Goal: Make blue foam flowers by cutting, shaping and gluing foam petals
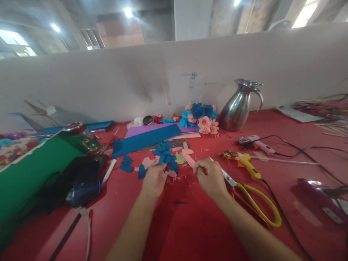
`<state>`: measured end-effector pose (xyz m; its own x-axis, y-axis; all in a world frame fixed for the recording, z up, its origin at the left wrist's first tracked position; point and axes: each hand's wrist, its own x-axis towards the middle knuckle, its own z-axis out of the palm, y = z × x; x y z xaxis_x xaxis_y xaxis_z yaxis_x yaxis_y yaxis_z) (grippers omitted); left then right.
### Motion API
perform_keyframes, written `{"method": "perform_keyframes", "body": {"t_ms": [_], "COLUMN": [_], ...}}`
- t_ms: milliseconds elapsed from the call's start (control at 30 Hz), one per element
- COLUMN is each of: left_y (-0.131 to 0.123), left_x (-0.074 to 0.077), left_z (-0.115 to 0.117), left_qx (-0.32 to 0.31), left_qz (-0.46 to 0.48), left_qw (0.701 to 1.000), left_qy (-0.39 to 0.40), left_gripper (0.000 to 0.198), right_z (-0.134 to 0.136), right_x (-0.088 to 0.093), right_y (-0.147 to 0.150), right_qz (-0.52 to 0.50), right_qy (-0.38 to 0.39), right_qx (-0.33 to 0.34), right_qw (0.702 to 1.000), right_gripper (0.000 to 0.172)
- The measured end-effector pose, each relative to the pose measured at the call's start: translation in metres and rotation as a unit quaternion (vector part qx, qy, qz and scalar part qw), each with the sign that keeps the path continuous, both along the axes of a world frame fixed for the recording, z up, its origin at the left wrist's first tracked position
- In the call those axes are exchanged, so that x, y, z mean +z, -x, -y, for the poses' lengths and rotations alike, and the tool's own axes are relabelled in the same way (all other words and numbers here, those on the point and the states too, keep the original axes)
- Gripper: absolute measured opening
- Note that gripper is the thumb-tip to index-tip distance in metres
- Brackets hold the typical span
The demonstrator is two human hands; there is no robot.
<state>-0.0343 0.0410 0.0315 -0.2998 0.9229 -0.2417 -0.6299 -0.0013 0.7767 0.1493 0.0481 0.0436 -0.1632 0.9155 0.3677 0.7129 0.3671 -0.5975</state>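
"What writing is there?"

"Blue handwriting [193, 78] marks the pale wall [116, 79] behind the red table [119, 224], too small and blurred to read. At the right edge, a purple object [312, 194] bears a pale patch, also too blurred to read."

"And the person's hands?"

"The left hand [154, 179] pinches a blue paper flower [165, 156] at its fingertips, in front of the pink scraps [148, 162]. The right hand [210, 177] has its fingers curled in beside a pink paper strip [188, 158]; whether it grips anything cannot be told."

"What lies around them?"

"Scissors [257, 197] with yellow and red handles lie just right of the right hand, partly hidden by the wrist. Beyond them is a yellow glue gun [248, 165]. Further back, a bunch of pink and blue flowers [205, 121] sits beside a steel jug [237, 107]. A long blue strip [146, 139] lies over a purple sheet [137, 129]."
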Motion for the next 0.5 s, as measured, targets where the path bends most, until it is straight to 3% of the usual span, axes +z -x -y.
{"method": "perform_keyframes", "body": {"t_ms": [100, 233, 367, 500], "left_y": [-0.01, -0.02, -0.022, -0.025], "left_x": [-0.001, 0.0, -0.002, -0.009], "left_z": [0.002, 0.005, 0.008, 0.012], "left_qx": [-0.034, -0.046, -0.038, -0.04], "left_qz": [-0.033, -0.091, -0.102, -0.132], "left_qw": [0.999, 0.994, 0.993, 0.99], "left_qy": [-0.009, -0.028, -0.037, -0.007], "left_gripper": [0.011, 0.013, 0.009, 0.009], "right_z": [0.002, 0.003, 0.002, 0.0], "right_x": [0.001, -0.005, -0.006, -0.006], "right_y": [0.002, 0.006, 0.01, 0.014], "right_qz": [0.018, 0.032, -0.081, -0.211], "right_qy": [0.026, -0.003, 0.026, 0.157], "right_qx": [0.003, 0.017, 0.051, 0.121], "right_qw": [1.0, 0.999, 0.995, 0.957], "right_gripper": [0.026, 0.018, 0.024, 0.016]}}
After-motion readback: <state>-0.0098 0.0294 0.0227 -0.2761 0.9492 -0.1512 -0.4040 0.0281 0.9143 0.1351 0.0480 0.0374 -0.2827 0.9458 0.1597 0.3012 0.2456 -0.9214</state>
